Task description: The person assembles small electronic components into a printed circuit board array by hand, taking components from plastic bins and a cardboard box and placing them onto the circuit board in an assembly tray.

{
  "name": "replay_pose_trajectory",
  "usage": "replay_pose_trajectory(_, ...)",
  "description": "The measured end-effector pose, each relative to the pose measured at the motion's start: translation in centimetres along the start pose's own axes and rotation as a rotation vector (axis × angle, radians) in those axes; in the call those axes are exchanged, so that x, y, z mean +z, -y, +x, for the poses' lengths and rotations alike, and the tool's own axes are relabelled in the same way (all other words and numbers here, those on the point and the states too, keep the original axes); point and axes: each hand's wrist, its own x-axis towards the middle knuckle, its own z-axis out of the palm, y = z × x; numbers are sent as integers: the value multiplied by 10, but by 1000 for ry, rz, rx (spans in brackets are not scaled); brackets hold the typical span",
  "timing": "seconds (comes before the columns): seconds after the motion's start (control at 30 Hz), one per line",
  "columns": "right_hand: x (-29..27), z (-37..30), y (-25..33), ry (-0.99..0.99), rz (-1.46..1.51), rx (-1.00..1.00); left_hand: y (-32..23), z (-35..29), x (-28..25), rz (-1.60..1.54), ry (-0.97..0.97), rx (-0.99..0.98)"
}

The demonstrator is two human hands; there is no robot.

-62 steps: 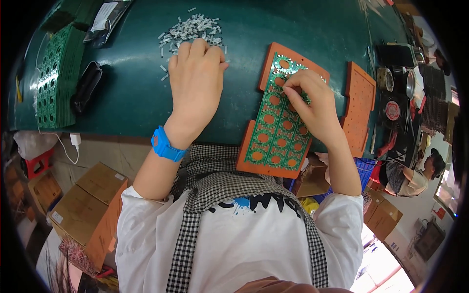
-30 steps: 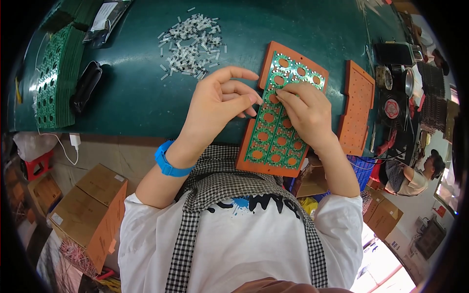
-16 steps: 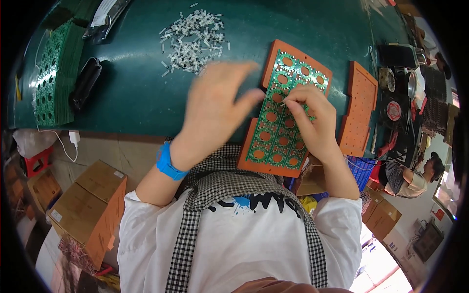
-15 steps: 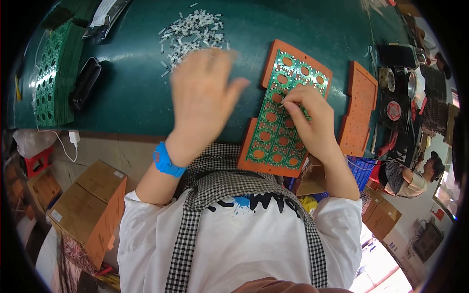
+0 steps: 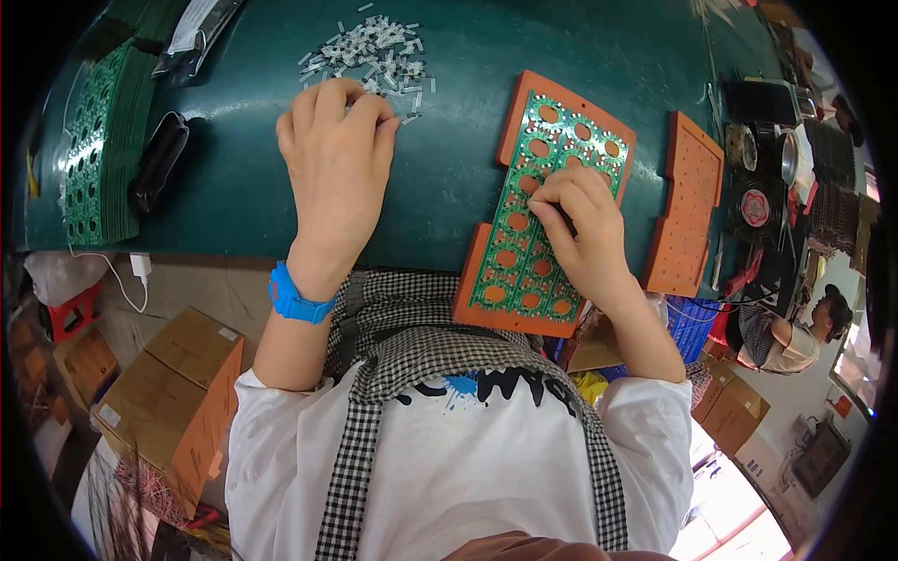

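Observation:
A green circuit board panel [image 5: 517, 240] with rows of round holes rests in an orange-brown fixture [image 5: 514, 143], right of centre. My right hand [image 5: 587, 229] is over the panel's middle, thumb and forefinger pinched close to its surface; whatever is between the tips is too small to make out. Farther left, a loose pile of small clear, strip-like parts [image 5: 374, 45] lies on the green table. At the pile's near edge is my left hand [image 5: 335, 154], fingers curled and thumb close to the forefinger. Its fingertips are partly hidden, and I cannot make out what they hold.
A second orange-brown fixture [image 5: 687, 201] lies to the right, beside tools and round containers. Stacked green circuit boards [image 5: 98, 140] stand at the table's left, near a black open pouch [image 5: 161, 161]. Cardboard boxes [image 5: 173, 360] are on the floor at left.
My left hand has moved left and its spread fingers have curled in at the pile's near edge. My right hand has shifted slightly left and down, still pinched over the panel.

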Motion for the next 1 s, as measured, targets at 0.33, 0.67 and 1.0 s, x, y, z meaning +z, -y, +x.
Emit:
replay_pose_trajectory(0.33,-2,-7,8,-42,-269,-228,-19,-8,-12,-934,183,-369)
replay_pose_trajectory(0.67,4,4,25,-266,-127,-262,-59,-20,-9,-1599,564,-566)
replay_pose_trajectory(1.0,2,-3,22,-170,-144,-135,-43,-17,-13,-726,199,-109)
